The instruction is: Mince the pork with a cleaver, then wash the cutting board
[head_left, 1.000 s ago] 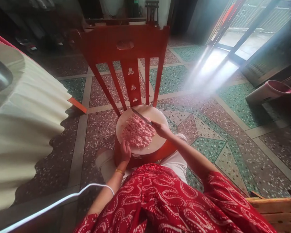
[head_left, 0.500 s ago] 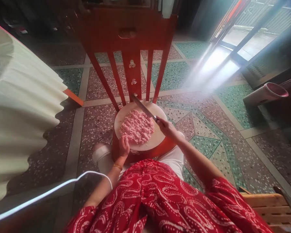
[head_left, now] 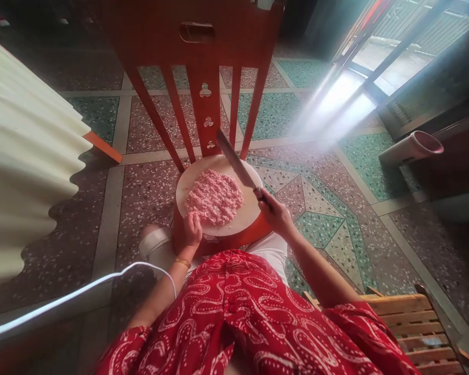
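Cloth (head_left: 27,172), pale and rippled at its hem, hangs at the far left, with a white cable (head_left: 74,297) trailing across the speckled floor (head_left: 140,192) below it. Next comes the person's left hand (head_left: 190,233), its fingers curled over the near edge of a round white cutting board (head_left: 250,211), a gold bangle (head_left: 182,262) on the wrist. The board sits on the seat of a red chair (head_left: 203,62) whose slatted back rises behind it. A flat heap of pink minced meat (head_left: 214,196) lies on the middle of the board. Just to its right, the right hand (head_left: 276,214) has its grip closed around the dark handle of a knife (head_left: 238,166), the blade raised clear of the meat and angled up towards the chair slats. A red patterned garment (head_left: 258,317) fills the foreground. At the far right, a wooden slatted seat (head_left: 410,323) shows below, and a pink-rimmed bin (head_left: 412,147) lies tipped on its side beside the sunlit doorway.
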Demonstrator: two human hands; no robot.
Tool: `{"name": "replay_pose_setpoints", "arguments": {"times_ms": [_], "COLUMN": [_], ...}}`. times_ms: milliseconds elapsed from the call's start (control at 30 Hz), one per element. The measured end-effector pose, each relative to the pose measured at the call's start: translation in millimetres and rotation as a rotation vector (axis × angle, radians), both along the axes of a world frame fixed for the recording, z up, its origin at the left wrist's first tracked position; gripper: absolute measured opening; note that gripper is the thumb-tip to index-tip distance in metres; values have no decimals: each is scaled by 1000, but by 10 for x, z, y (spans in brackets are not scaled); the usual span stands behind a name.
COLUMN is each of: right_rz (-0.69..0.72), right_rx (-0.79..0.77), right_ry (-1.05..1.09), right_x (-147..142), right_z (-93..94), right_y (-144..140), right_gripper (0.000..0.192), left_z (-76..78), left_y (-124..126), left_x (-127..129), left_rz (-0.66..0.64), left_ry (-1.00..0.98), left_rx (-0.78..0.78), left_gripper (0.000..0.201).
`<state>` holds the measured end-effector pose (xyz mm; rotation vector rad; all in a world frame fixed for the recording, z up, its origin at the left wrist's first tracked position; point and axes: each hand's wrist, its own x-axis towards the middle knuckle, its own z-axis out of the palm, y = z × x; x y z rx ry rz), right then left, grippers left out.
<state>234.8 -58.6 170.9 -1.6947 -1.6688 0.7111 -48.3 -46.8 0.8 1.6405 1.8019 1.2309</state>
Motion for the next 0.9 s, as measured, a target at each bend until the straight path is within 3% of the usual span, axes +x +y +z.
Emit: {"name": "replay_pose_setpoints", "arguments": {"times_ms": [100, 200, 267, 400, 467, 533, 600, 667, 733, 833, 900], "right_rz": [-47, 2, 29, 33, 36, 40, 59, 77, 81, 90, 82], "right_rx": [11, -234, -296, -37, 52, -8, -170, -269, -208, 4, 57], "right_ry": [-35, -117, -126, -43, -10, -20, -56, -72, -53, -19, -17], "right_x": [-22, -34, -23, -48, -101, -152, -172, -153, -116, -93, -116], "right_z": [-135, -328, -289, -8, -15, -149, -292, -319, -211, -28, -57], "right_y": [-38, -50, -51, -94, -134, -175, -201, -211, -213, -230, -259], "right_gripper": [49, 41, 40, 47, 49, 49, 45, 42, 43, 48, 49], "left_z": [11, 38, 50, 40, 31, 31, 36, 36, 25, 5, 8], "left_y": [0, 0, -2, -6, -4, -3, -5, -10, -15, -15, -20], "left_x": [15, 29, 31, 31, 37, 42, 43, 38, 32, 30, 35], "left_rz": [9, 10, 7, 9, 27, 30, 24, 16, 14, 26, 33], "left_ry": [-1, 3, -1, -18, -20, -18, -14, 0, 6, -7, -9], "left_rx": [1, 15, 15, 16, 25, 19, 16, 12, 5, 0, 4], "left_gripper": [30, 31, 30, 31, 31, 30, 30, 30, 29, 29, 29]}}
